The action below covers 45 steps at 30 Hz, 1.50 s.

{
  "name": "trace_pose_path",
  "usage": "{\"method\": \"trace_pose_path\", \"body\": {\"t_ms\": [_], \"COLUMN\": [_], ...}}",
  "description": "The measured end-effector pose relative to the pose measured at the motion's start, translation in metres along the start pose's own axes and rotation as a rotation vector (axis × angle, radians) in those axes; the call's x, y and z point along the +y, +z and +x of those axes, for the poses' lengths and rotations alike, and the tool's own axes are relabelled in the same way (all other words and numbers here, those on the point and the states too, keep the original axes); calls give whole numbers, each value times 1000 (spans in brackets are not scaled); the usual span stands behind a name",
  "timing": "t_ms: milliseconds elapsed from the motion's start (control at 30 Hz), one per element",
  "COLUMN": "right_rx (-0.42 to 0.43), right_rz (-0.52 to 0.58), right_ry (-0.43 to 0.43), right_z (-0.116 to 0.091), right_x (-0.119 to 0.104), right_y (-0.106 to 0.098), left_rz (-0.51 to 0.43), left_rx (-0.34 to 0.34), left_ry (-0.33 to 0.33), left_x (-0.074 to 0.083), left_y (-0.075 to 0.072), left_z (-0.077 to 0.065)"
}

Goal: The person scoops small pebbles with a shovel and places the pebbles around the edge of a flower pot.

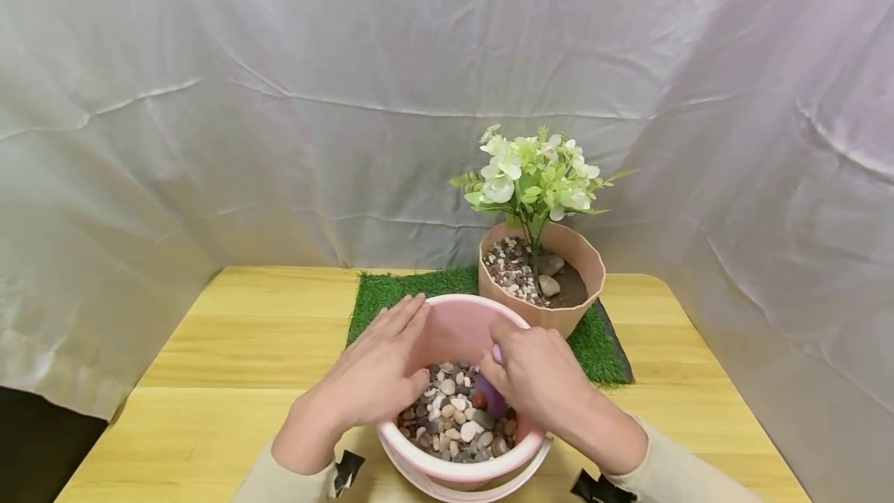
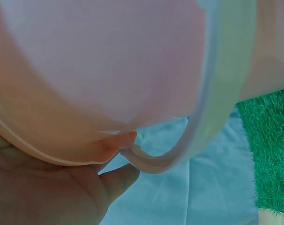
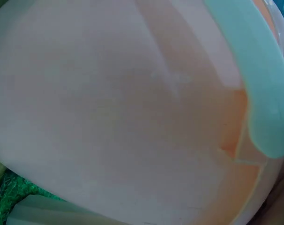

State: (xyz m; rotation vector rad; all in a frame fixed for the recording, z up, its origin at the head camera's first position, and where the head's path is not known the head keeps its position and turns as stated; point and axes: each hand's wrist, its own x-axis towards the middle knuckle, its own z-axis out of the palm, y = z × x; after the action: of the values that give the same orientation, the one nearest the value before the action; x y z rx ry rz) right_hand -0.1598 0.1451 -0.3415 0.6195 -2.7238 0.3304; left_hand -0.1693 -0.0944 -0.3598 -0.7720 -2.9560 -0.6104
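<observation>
A pink bucket (image 1: 461, 318) holds several mixed pebbles (image 1: 454, 418). My left hand (image 1: 370, 367) rests along the bucket's left rim, fingers straight and thumb over the inside. In the left wrist view, the same hand (image 2: 53, 192) lies against the rim beside the end of the bucket's handle (image 2: 198, 117). My right hand (image 1: 541, 371) reaches over the right rim and grips a small purple shovel (image 1: 491, 394), whose blade sits among the pebbles. A reddish pebble (image 1: 479, 400) lies by the blade. The right wrist view shows mostly the bucket's outer wall (image 3: 109, 117).
Behind the bucket, a peach flowerpot (image 1: 545, 320) with white flowers (image 1: 534, 173), pebbles and soil stands on a green turf mat (image 1: 608, 355). All sit on a yellow wooden table (image 1: 230, 379). Grey cloth (image 1: 349, 45) encloses the back and sides.
</observation>
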Motion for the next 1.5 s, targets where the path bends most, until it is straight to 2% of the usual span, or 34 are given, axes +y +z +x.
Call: {"method": "trace_pose_path", "body": {"t_ms": [167,667,1033,1300,1500], "right_rx": [-47,-60,-48,-45,-95], "right_rz": [35,202,199,203,289], "right_ry": [44,121,111,137,132], "right_z": [-3,1,3,2,3], "right_x": [0,3,6,8,7], "right_y": [-3,0,3,3,2], "left_rz": [1,-1,5,-1,-3], "left_rx": [0,0,9,-1,-5], "left_ry": [-7,-2,7,5,-2], "left_x": [2,1,0,0,-1], "left_y": [0,2,2,4,2], "left_z": [-1,-2,-2,-1,0]}}
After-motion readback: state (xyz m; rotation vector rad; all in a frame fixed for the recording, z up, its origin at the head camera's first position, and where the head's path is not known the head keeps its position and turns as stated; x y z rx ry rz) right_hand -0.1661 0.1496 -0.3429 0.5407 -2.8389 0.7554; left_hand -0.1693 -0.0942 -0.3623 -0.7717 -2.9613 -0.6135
